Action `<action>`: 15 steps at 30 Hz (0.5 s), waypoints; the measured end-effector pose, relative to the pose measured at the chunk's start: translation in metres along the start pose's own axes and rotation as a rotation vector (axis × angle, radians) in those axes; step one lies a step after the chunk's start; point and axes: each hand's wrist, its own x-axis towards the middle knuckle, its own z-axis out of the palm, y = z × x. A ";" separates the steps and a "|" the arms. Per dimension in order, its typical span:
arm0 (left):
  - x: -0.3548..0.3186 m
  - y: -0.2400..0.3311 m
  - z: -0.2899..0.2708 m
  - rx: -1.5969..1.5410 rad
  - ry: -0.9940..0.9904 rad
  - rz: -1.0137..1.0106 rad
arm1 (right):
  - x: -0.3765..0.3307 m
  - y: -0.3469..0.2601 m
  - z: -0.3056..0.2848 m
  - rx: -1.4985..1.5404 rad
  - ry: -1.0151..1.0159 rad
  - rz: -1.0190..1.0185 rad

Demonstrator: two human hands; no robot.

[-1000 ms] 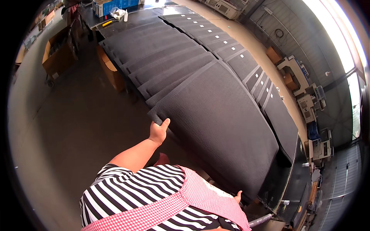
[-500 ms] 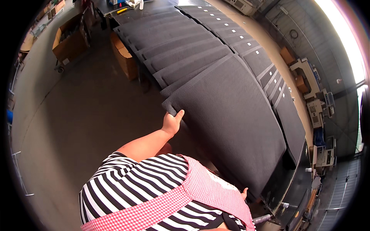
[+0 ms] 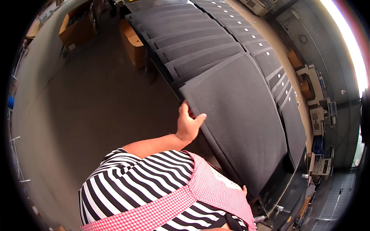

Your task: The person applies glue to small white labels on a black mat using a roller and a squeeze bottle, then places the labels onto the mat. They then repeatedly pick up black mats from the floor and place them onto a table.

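The left hand (image 3: 188, 125) grips the near left edge of the top mat (image 3: 239, 119), fingers curled under the rim and thumb pressed on the upper face. The right hand (image 3: 244, 189) shows only as fingertips at the mat's lower edge, past the red checked apron (image 3: 200, 196); it seems to hold that edge, though I cannot tell for sure. The mat is dark, textured and tilted, lying over a long row of overlapping mats (image 3: 185, 38) on a table. Cardboard boxes (image 3: 133, 44) stand on the floor (image 3: 84, 115) just beside the row.
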 end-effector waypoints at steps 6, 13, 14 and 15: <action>0.004 0.015 0.022 -0.228 -0.266 0.135 | -0.024 0.005 -0.003 0.006 -0.022 0.026; 0.020 0.040 0.015 -0.308 -0.070 -0.796 | -0.106 0.079 0.062 0.019 -0.300 0.281; 0.023 0.048 0.019 -0.197 -0.123 -0.702 | -0.115 0.091 0.079 0.037 -0.371 0.314; 0.025 0.045 0.026 -0.433 -0.143 -0.642 | -0.117 0.098 0.086 0.005 -0.464 0.301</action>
